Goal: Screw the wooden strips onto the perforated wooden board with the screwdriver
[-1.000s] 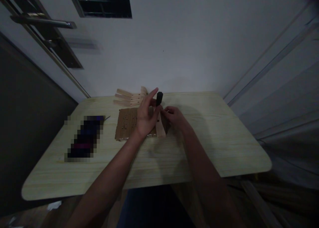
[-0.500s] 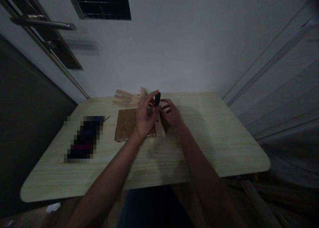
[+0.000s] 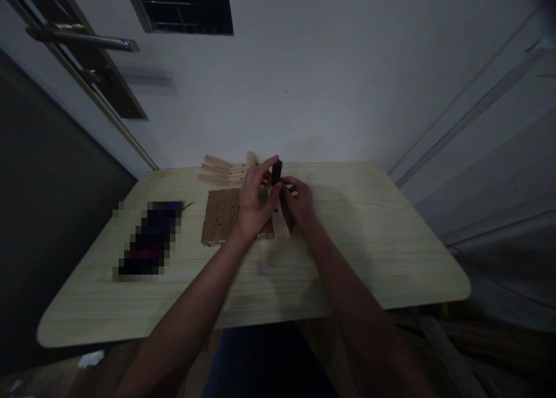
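Observation:
My left hand is closed around a small black upright piece, shaped like a short handle. Its index fingertip rests at the top and the thumb sits near the lower end. Close by on the right, my right hand has its fingers drawn together at the foot of the black piece; what they pinch is hidden. Under both hands lies a pale wooden strip with a dark hole, on a piece of corrugated cardboard marked with many small holes.
Several wooden strips with holes lie fanned out at the table's back edge. A blurred dark item is on the left, a thin rod at its far end. Behind the table stands a white door with a lever handle.
My right hand's fingers have drawn closer together against the foot of the black piece. My left hand keeps its hold. The whole view has shifted slightly.

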`<state>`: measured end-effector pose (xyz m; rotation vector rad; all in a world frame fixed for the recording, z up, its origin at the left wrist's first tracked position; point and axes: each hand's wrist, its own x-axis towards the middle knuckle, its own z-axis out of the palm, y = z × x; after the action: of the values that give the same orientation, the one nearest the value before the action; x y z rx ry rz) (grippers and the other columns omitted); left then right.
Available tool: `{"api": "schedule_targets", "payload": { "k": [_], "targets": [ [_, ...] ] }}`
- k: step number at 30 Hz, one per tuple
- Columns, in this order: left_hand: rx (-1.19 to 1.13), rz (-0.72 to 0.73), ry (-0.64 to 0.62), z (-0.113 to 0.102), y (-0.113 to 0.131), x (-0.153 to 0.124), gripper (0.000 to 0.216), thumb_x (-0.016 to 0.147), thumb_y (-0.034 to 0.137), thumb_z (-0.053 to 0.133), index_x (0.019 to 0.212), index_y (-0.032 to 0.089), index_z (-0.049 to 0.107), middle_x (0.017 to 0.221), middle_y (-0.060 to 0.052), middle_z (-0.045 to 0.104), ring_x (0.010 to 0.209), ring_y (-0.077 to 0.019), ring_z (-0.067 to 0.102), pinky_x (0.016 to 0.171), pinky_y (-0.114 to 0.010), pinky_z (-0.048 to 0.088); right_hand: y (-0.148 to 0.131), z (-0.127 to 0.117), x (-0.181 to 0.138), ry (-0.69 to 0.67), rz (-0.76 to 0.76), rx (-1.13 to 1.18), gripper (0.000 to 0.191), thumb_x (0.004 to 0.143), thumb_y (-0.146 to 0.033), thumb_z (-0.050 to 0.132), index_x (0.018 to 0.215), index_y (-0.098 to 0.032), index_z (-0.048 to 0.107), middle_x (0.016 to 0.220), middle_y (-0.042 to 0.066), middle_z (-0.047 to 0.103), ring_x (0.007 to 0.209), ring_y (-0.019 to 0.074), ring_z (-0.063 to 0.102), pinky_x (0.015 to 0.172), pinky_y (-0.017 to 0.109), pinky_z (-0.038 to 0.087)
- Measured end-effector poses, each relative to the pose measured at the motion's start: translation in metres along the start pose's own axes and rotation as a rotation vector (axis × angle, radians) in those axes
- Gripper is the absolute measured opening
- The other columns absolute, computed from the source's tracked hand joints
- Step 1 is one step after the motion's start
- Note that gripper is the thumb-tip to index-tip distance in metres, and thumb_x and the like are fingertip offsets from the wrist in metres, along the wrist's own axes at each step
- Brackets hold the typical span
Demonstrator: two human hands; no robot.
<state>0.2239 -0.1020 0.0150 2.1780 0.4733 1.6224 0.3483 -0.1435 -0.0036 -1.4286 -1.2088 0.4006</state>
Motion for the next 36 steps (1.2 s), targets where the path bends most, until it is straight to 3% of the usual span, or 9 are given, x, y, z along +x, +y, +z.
{"api": "schedule_targets", "payload": {
  "k": [6,10,14,22,28,36],
  "targets": [
    [-0.002,0.013,-0.035,0.0,0.004,0.0,0.055,0.095,0.043,0.051,0.145,0.028,0.035,0.119,-0.007,0.062,0.085,-0.0139,0.058,0.081,-0.03,0.051,-0.003,0.0,-0.003,0.039,0.048,-0.026,0.02,0.087,-0.027,0.051,0.093,-0.018,0.069,0.096,0.006,0.073,0.088,0.017,0.065,0.078,0.029,0.05],
    [-0.026,0.027,-0.051,-0.001,0.005,0.001,0.046,0.097,0.04,0.047,0.141,0.029,0.04,0.129,-0.007,0.057,0.092,-0.015,0.06,0.084,-0.032,0.052,-0.002,-0.001,-0.002,0.08,0.072,-0.054,0.021,0.088,-0.03,0.052,0.088,-0.018,0.068,0.09,0.006,0.073,0.084,0.0169,0.065,0.075,0.028,0.051],
    [-0.032,0.024,-0.048,-0.002,0.006,0.002,0.044,0.095,0.039,0.051,0.137,0.029,0.044,0.125,-0.007,0.057,0.101,-0.018,0.058,0.084,-0.033,0.052,0.0,-0.002,-0.001,0.074,0.095,-0.085,0.017,0.087,-0.027,0.053,0.083,-0.017,0.067,0.084,0.006,0.072,0.079,0.0163,0.065,0.073,0.027,0.05],
    [0.017,-0.017,0.009,0.001,0.001,0.001,0.043,0.09,0.033,0.062,0.13,0.029,0.05,0.109,-0.004,0.058,0.089,-0.0148,0.055,0.078,-0.029,0.05,0.006,-0.005,-0.001,0.112,0.138,-0.137,0.015,0.083,-0.024,0.053,0.081,-0.016,0.066,0.083,0.007,0.071,0.075,0.0159,0.064,0.074,0.028,0.049],
    [0.026,-0.015,-0.004,0.0,0.001,0.0,0.044,0.091,0.032,0.06,0.132,0.027,0.048,0.113,-0.005,0.058,0.093,-0.0162,0.055,0.08,-0.03,0.049,0.003,-0.01,0.0,0.016,0.185,-0.219,0.013,0.077,-0.023,0.055,0.072,-0.017,0.065,0.072,0.004,0.069,0.066,0.0154,0.061,0.07,0.029,0.048],
    [-0.008,-0.011,-0.01,-0.001,0.004,-0.001,0.047,0.092,0.034,0.057,0.137,0.027,0.044,0.121,-0.006,0.058,0.092,-0.0147,0.056,0.081,-0.029,0.05,0.006,-0.019,-0.001,-0.113,0.121,-0.165,0.009,0.071,-0.018,0.054,0.072,-0.017,0.064,0.067,0.001,0.064,0.058,0.0122,0.057,0.058,0.024,0.044]
  ]
}}
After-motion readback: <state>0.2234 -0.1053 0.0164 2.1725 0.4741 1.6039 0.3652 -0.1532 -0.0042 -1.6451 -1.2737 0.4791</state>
